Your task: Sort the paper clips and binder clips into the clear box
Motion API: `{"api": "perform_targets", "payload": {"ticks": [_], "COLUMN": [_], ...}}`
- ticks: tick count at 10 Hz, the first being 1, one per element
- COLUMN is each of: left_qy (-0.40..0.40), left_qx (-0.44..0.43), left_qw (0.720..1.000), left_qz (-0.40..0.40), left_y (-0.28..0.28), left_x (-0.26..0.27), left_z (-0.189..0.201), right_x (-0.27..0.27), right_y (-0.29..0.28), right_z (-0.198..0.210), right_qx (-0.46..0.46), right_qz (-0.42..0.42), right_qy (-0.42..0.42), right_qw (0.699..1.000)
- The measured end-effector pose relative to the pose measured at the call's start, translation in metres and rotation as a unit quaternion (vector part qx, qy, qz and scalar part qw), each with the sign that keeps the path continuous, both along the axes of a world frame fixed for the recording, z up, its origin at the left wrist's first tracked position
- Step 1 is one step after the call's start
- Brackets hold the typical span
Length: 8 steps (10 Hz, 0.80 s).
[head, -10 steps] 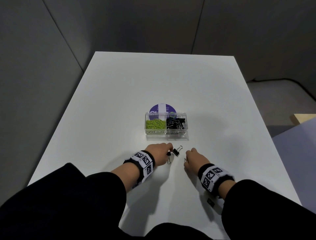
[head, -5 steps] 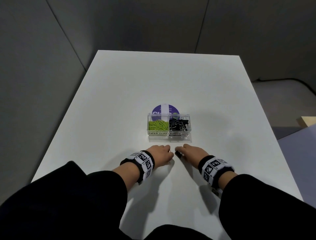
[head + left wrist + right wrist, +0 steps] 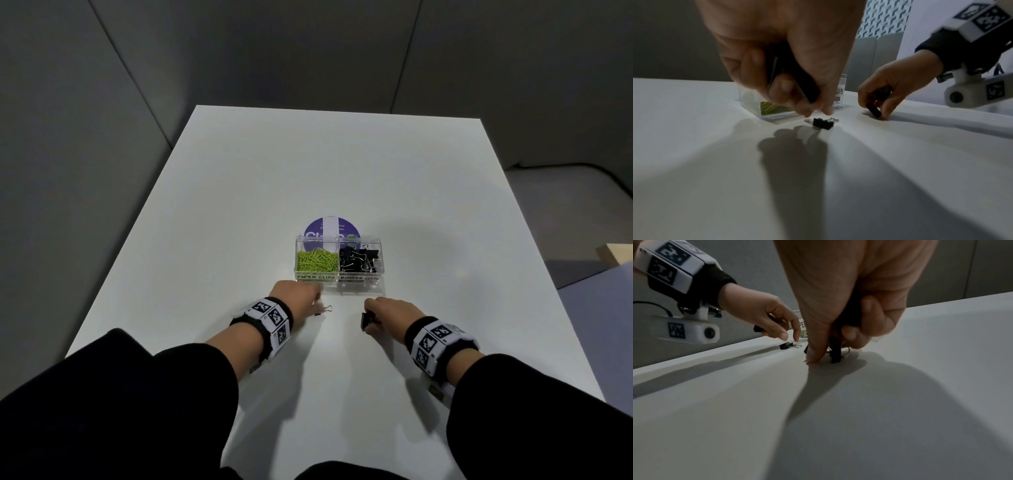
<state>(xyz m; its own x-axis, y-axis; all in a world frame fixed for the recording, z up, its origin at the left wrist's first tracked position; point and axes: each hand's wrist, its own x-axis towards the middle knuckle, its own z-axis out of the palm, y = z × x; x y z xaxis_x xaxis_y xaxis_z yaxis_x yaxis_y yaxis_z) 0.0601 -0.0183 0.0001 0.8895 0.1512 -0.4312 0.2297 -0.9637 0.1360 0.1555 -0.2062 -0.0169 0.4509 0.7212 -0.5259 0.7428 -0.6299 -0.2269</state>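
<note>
Head view shows the clear box [image 3: 337, 270] nearly full, both hands' fingers [image 3: 803, 105] curled round black clips [image 3: 873, 110], one binder clip [image 3: 823, 124] left on the desk [image 3: 342, 171].

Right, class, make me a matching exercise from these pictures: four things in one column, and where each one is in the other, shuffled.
Things:
1. green paper clips
2. loose binder clip
3. purple round label
4. right hand

Places:
A. on the table behind the clear box
B. left compartment
C. gripping black binder clips
D. on the table under the left hand

Pairs: 1-B, 2-D, 3-A, 4-C
</note>
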Motion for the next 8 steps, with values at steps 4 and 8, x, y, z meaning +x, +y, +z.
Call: {"api": "perform_targets", "payload": {"ticks": [4,8], "left_qy": [0.040,0.007], "left_qx": [-0.028,0.032], "left_qw": [0.998,0.995], "left_qz": [-0.038,-0.098], "left_y": [-0.005,-0.010], "left_x": [0.014,0.007], "left_z": [-0.013,0.001], "right_x": [0.038,0.052], "right_y": [0.029,0.069], "right_z": [0.056,0.021], "right_qx": [0.125,0.140], "right_qz": [-0.027,0.074], "right_qy": [-0.082,-0.181], "right_qw": [0.988,0.971]}}
